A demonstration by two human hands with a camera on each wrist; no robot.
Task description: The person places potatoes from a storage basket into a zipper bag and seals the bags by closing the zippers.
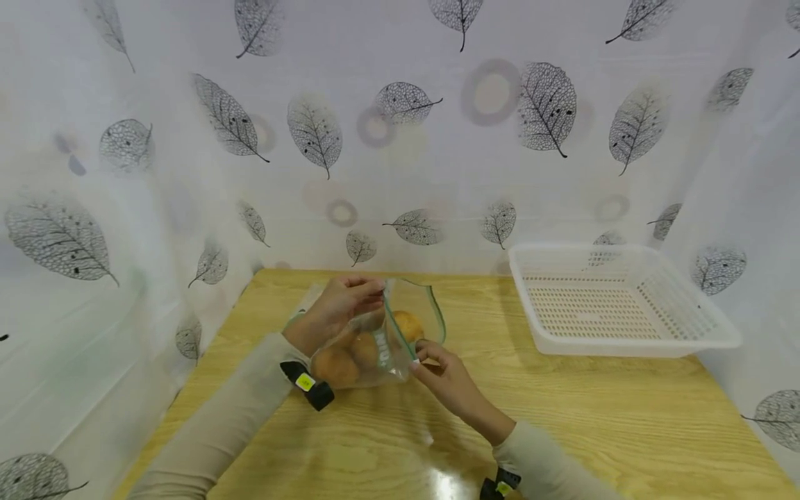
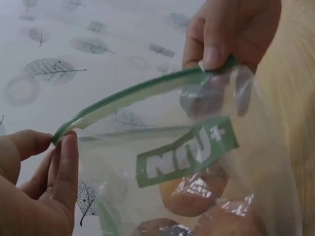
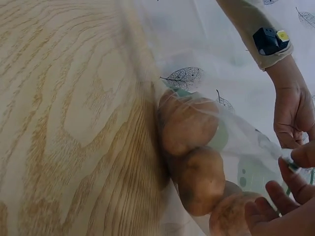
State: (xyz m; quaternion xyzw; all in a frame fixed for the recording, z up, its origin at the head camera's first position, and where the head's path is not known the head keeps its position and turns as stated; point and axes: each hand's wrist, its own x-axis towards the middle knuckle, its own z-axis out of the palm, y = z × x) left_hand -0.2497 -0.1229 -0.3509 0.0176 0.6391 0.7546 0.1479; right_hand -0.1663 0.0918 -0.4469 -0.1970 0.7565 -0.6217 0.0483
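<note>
A clear zip bag (image 1: 390,364) with a green-edged mouth and a green printed label stands at the left part of the table. Inside it lie several round, brownish potatoes (image 3: 199,179), also visible through the plastic in the head view. My left hand (image 1: 337,309) pinches one end of the green zip edge (image 2: 133,93) between thumb and fingers. At the other end of that edge, my right hand (image 1: 444,378) pinches the near corner. Between the two hands the edge is stretched, and the mouth's two sides stand apart in the head view.
A white plastic basket (image 1: 587,305) with slotted sides and base stands at the table's back right. The wood-grain table (image 1: 562,410) reaches a leaf-printed curtain (image 1: 425,167) behind and at both sides. Black cameras (image 1: 309,385) are strapped to both wrists.
</note>
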